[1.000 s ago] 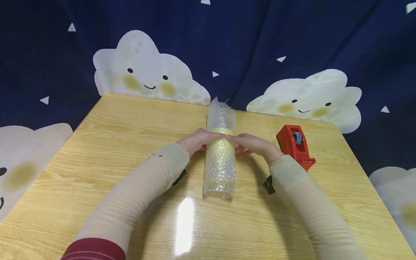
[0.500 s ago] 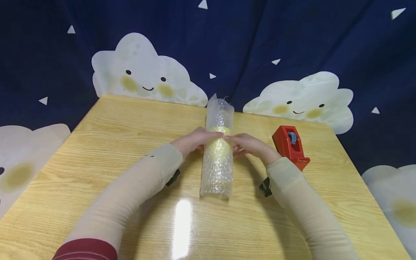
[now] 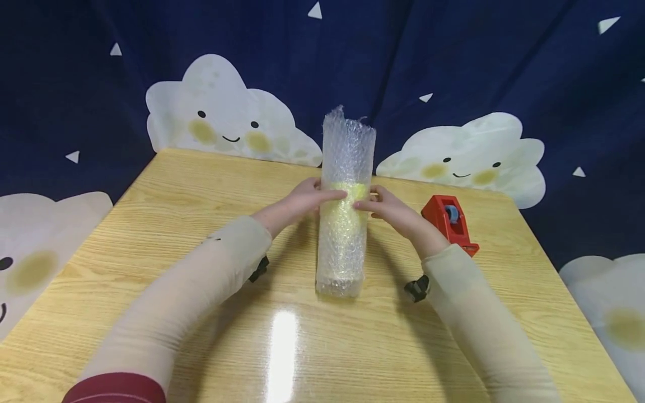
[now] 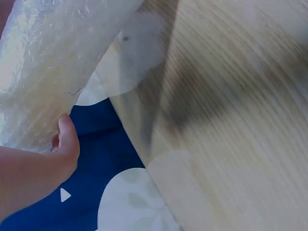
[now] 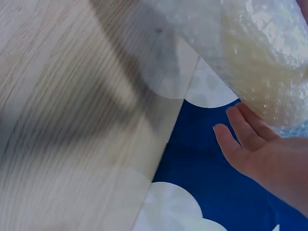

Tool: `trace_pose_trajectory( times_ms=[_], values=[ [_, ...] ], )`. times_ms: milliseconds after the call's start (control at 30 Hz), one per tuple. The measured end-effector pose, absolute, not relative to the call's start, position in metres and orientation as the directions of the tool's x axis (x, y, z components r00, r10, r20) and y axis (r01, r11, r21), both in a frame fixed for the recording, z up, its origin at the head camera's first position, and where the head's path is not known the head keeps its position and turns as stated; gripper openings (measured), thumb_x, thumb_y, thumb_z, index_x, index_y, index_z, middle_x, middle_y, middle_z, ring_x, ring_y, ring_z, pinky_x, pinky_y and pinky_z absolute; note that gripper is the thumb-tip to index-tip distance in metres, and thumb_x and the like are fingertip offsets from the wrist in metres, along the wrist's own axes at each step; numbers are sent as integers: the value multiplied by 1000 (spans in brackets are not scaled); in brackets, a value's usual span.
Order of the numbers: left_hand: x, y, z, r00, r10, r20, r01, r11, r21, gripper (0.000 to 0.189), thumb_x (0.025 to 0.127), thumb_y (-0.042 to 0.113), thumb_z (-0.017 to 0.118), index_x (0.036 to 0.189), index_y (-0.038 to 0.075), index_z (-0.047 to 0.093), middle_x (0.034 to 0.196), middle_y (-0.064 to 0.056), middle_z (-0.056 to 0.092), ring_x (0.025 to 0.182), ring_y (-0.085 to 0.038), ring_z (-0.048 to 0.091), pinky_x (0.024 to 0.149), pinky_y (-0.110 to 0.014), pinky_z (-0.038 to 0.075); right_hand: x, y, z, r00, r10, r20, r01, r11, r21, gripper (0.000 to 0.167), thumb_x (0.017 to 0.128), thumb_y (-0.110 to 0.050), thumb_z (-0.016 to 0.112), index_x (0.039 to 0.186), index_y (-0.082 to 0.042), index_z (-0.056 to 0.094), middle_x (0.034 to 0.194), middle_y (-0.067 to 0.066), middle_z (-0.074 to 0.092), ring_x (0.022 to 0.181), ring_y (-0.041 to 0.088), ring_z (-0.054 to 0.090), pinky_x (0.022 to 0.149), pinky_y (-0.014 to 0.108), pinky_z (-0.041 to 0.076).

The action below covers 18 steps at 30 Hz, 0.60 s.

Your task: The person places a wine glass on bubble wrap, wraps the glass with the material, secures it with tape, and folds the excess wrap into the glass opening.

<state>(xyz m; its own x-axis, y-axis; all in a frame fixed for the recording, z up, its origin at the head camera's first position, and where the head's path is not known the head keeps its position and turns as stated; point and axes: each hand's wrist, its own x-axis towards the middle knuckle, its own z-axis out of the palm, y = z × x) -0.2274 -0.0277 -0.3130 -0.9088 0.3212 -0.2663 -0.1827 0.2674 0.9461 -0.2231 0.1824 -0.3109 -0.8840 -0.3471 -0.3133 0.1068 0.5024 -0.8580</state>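
Note:
A long bundle in clear bubble wrap (image 3: 344,252) stands tilted at the middle of the wooden table, its far end raised. Something yellow shows through the layers; its kind is hidden. My left hand (image 3: 306,200) grips the bundle's left side, thumb across the front. From the right, my right hand (image 3: 395,211) holds it with the thumb on the front and the fingers around the side. In the left wrist view, fingers of the left hand (image 4: 45,168) curl at the wrap's edge. The right wrist view has the right hand (image 5: 267,151) at the wrap (image 5: 260,62), fingers partly spread.
A red tape dispenser (image 3: 445,221) with a blue roll stands on the table (image 3: 211,190) to the right, close to the right forearm. Behind the table's far edge hangs a dark blue curtain (image 3: 282,45) with white clouds.
Both hands have lifted and tipped up the bundle's far end, which now rises higher against the curtain. Its near end has shifted slightly away from me. The tape dispenser stays put.

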Motion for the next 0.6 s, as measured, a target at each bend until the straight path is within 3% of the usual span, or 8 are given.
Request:
trace_pose_trajectory(
  times_ms=[233, 400, 600],
  values=[
    [-224, -28, -307, -938, 329, -112, -8, 303, 953, 71, 80, 36, 72, 137, 11, 37, 133, -7, 47, 119, -23, 49, 100, -40, 43, -214, 185, -301, -918, -340, -205, 14, 488, -873, 73, 89, -27, 61, 147, -8, 21, 150, 14, 33, 138, 30, 29, 111, 55, 24],
    [-222, -26, -305, -941, 337, 5, 117, 310, 943, 76, 79, 31, 74, 140, 12, 33, 134, -7, 42, 119, -24, 48, 93, -37, 48, -210, 187, -300, -940, -316, -126, -56, 510, -859, 77, 86, -28, 66, 148, -14, 23, 148, 11, 37, 138, 28, 29, 106, 55, 33],
    [-219, -25, -308, -933, 348, 95, 210, 309, 928, 79, 79, 29, 75, 142, 14, 30, 137, -7, 38, 124, -23, 43, 101, -37, 41, -208, 188, -302, -953, -303, 1, -172, 537, -826, 73, 84, -24, 69, 144, -11, 29, 142, 13, 43, 133, 27, 37, 107, 50, 33]
  ],
)
